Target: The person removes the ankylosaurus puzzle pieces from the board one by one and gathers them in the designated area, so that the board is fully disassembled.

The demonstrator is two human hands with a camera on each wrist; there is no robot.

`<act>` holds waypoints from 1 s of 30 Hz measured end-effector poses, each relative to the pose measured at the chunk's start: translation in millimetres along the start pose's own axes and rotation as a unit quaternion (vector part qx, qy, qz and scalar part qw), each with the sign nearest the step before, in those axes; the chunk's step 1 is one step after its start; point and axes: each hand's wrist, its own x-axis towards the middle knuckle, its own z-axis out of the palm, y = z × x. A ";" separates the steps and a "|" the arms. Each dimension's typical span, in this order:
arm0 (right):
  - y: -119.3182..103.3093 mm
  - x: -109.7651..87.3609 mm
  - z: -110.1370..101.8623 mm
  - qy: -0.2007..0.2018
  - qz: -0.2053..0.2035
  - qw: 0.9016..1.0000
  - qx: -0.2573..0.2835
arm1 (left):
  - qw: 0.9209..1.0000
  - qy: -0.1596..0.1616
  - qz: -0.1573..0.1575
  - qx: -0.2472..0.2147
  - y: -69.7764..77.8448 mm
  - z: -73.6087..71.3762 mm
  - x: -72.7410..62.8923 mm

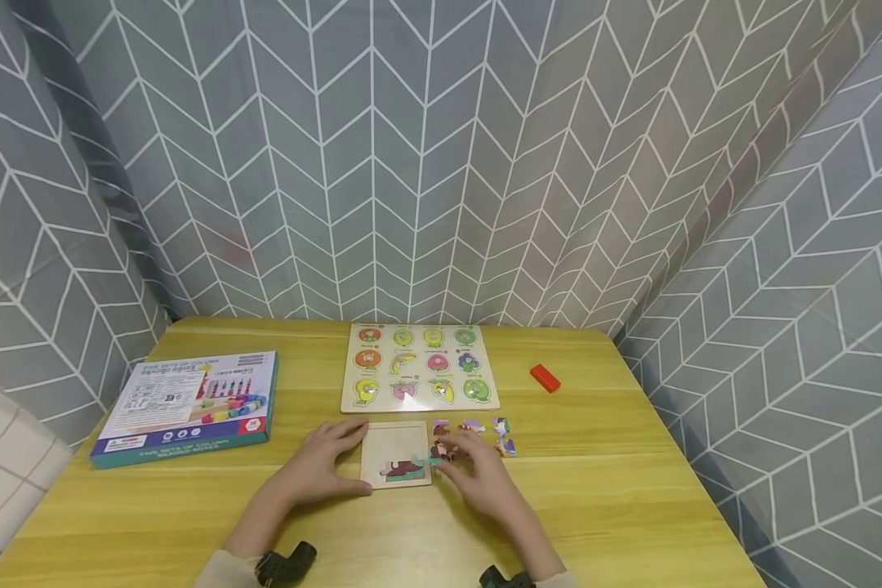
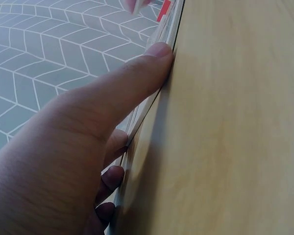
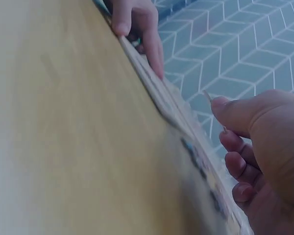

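A small square wooden puzzle tray (image 1: pixel 397 439) lies on the table, a few brown and green pieces (image 1: pixel 404 469) fitted in its lower right part. My left hand (image 1: pixel 319 463) grips the tray's left side, thumb at the near corner and fingers at the far one; the left wrist view shows the thumb (image 2: pixel 154 61) pressed against its edge. Just right of the tray, my right hand (image 1: pixel 483 480) is raised over loose puzzle pieces (image 1: pixel 505 447). It pinches a thin puzzle piece (image 3: pixel 208 96) between thumb and fingertips, seen nearly edge-on in the right wrist view.
Behind the tray lies a wooden fruit puzzle board (image 1: pixel 420 369). A boxed bead set (image 1: pixel 187 406) sits at the left of the table (image 1: pixel 603 506), and a red block (image 1: pixel 545 378) at the right. A patterned curtain (image 1: pixel 412 163) hangs behind.
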 end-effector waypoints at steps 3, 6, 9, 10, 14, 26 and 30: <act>6.5 -11.7 -3.4 0.011 0.000 1.000 -0.001 | 1.000 0.000 0.002 0.000 -0.1 0.6 -1.4; 10.3 -20.7 -5.0 0.011 0.007 1.000 -0.008 | 1.000 0.001 0.002 0.000 -0.7 0.0 -1.9; 12.5 -24.1 -5.6 0.005 0.007 1.000 -0.016 | 1.000 0.003 0.001 0.002 -0.9 -1.5 -1.1; 12.6 -24.0 -5.8 0.003 0.005 1.000 -0.017 | 1.000 0.004 0.000 0.003 -1.1 -2.0 -0.5; 12.6 -20.9 -6.8 -0.004 -0.005 1.000 -0.029 | 1.000 0.007 0.004 0.004 -0.4 -4.6 2.4; 13.2 -22.6 -5.5 -0.025 0.013 0.998 -0.049 | 1.000 0.002 0.008 0.002 0.5 -4.0 1.9; 12.7 -26.3 -5.3 -0.018 0.009 0.998 -0.054 | 1.000 0.002 0.006 -0.002 1.0 -2.3 -0.3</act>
